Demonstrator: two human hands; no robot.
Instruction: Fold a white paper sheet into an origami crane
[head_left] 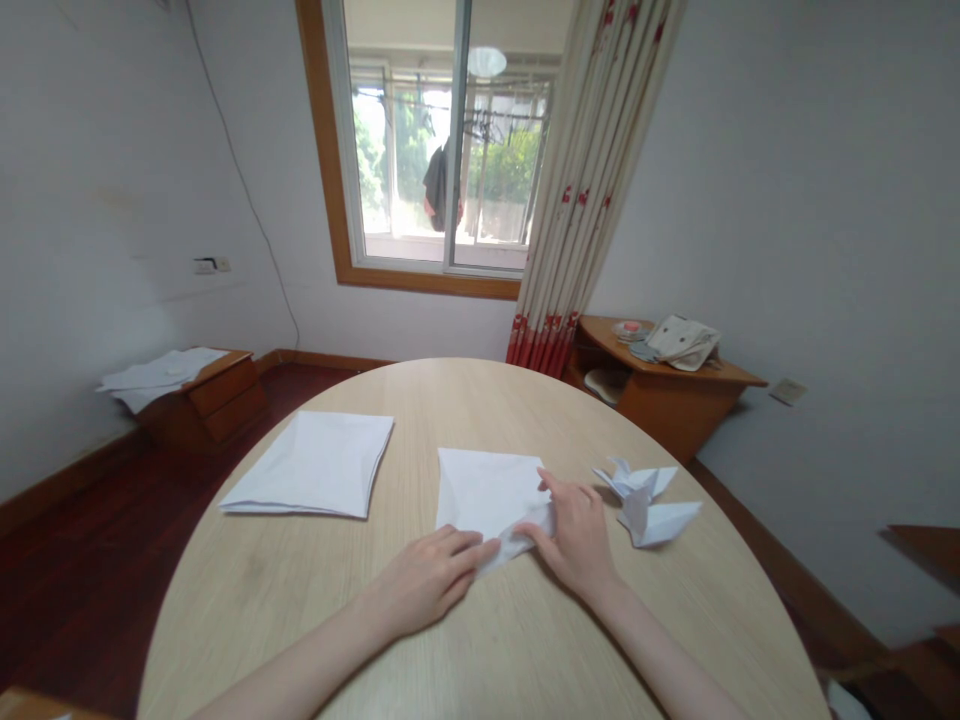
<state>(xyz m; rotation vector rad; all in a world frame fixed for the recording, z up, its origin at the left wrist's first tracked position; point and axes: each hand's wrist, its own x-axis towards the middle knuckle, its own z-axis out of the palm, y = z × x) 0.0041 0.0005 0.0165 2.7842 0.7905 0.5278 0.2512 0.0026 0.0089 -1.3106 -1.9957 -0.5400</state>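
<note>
A white square sheet of paper (pixel 484 485) lies in the middle of the round table, its near right corner turned up into a folded flap. My left hand (pixel 435 575) grips the near edge, with the fingertips on the paper and the thumb close beside them. At the right edge, my right hand (pixel 577 530) holds the flap between thumb and fingers, its index finger reaching up over the side. What the fingers cover of the fold is hidden. Right of that hand are two folded white paper figures, one behind (pixel 637 480) and one nearer (pixel 660 522).
On the left of the table (pixel 300 600) lies a stack of white paper sheets (pixel 322 462). Beyond the table are a low wooden cabinet with papers (pixel 217 395), a corner desk (pixel 675 400) with a cloth bag (pixel 682 340), and a curtain (pixel 581 200) beside the window.
</note>
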